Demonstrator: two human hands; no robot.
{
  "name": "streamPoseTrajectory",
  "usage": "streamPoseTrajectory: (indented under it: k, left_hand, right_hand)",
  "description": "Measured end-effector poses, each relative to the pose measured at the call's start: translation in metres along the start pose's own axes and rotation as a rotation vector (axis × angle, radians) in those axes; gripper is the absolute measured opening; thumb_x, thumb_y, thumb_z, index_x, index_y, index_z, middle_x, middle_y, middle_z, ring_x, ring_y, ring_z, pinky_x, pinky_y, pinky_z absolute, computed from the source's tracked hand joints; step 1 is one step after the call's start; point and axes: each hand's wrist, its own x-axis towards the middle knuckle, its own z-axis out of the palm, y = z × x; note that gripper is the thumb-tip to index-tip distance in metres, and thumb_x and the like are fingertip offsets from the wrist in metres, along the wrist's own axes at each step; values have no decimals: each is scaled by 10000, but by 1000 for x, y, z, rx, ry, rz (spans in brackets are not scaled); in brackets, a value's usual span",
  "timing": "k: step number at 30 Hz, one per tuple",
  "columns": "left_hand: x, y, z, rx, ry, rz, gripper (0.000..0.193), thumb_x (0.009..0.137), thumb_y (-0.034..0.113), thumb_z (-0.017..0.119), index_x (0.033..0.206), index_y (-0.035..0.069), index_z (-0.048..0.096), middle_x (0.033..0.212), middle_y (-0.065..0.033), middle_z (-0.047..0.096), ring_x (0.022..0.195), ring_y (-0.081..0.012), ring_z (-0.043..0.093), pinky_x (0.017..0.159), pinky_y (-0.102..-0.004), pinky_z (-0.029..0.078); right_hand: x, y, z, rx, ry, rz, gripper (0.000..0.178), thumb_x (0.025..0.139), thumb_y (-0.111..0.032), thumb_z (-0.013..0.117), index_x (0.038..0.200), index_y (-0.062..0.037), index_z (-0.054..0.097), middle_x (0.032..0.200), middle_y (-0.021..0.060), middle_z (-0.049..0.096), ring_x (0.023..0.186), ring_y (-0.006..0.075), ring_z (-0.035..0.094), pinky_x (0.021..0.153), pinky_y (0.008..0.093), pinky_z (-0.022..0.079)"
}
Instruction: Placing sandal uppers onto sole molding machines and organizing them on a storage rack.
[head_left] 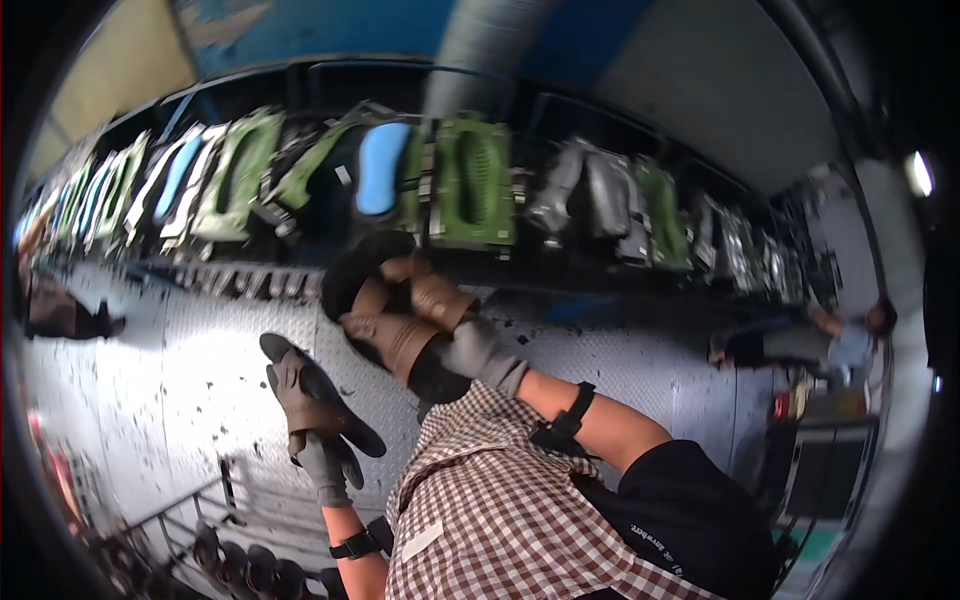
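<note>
A grey glove covers my left hand [322, 468], which is closed on a dark-soled sandal [305, 395] with a brown strap, held out over the metal floor. My right hand [482, 356], also gloved in grey, grips a bunch of sandals [402, 342] with black soles and wide brown straps. They overlap, so I cannot tell exactly how many it holds. These sandals are in front of my checked apron, just short of the row of moulds. The fingers of both hands are partly hidden by the footwear.
Beyond my hands runs a line of moulds, including a green mould [472, 180] and a blue sole shape [381, 168]. At lower left stands a rack [190, 510] with dark footwear. One person [850, 340] is at the right, another [60, 305] at the left edge.
</note>
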Motion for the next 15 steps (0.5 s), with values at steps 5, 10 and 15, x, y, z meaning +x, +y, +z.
streamPoseTrajectory:
  k: [5, 10, 15]
  left_hand:
    - [-28, 53, 149, 251, -328, 152, 321, 1032, 236, 528, 1181, -35, 615, 1043, -102, 655, 929, -190, 586, 803, -380, 494]
    - [-88, 68, 312, 225, -585, 248, 329, 1031, 213, 523, 1201, -49, 627, 1094, -136, 675, 971, -211, 616, 848, -385, 490]
    - [-140, 17, 495, 662, -1010, 661, 234, 1042, 106, 467, 1219, 4, 583, 1007, -83, 652, 918, -193, 640, 817, -330, 509]
  right_hand:
    - [-49, 105, -130, -63, 291, 269, 465, 851, -122, 699, 1306, -43, 648, 1292, 197, 670, 1248, 353, 620, 1027, 407, 495]
    - [-112, 184, -243, -68, 562, 490, 487, 905, -137, 682, 1374, -39, 592, 1283, 195, 677, 1193, 326, 653, 992, 385, 507]
    - [-178, 296, -353, 45, 658, 878, 512, 952, -160, 658, 1434, -41, 533, 1173, 153, 703, 989, 200, 681, 864, 341, 529]
